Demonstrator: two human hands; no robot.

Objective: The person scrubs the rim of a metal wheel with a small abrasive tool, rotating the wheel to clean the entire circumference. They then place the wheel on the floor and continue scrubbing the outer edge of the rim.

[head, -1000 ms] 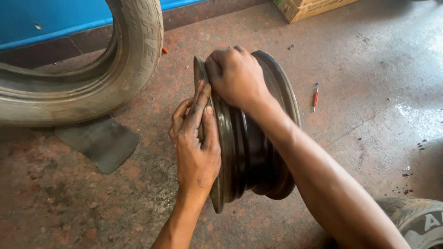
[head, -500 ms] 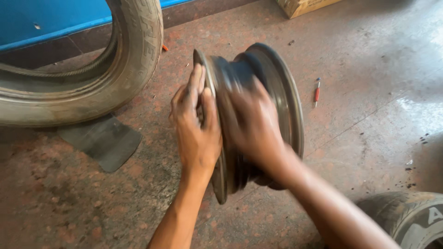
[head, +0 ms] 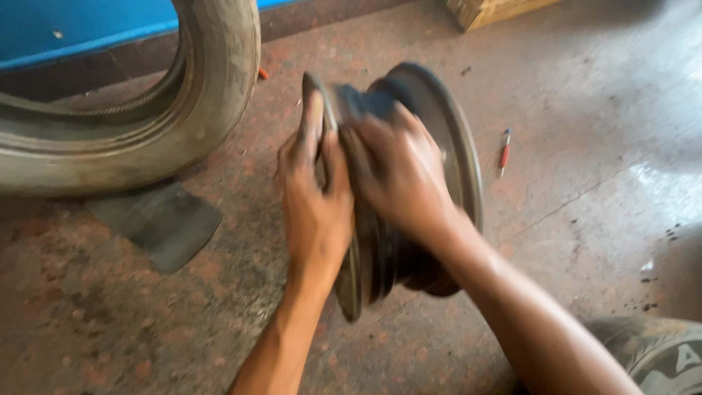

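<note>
A steel rim [head: 439, 146] stands on edge on a stained concrete floor [head: 585, 110]. The left hand [head: 316, 197] lies flat on its near flange, fingers released; the right hand [head: 398, 172] grips its barrel. A tyre [head: 212, 95] leans left of the rim against a blue wall [head: 73, 29]; a red pen [head: 504, 153] lies right.

Warm daylight fell evenly; a pale glare lay on the speckled concrete floor [head: 658, 183] at right. Motion blur smeared the right hand [head: 398, 172] and dark steel wheel rim [head: 453, 139].
</note>
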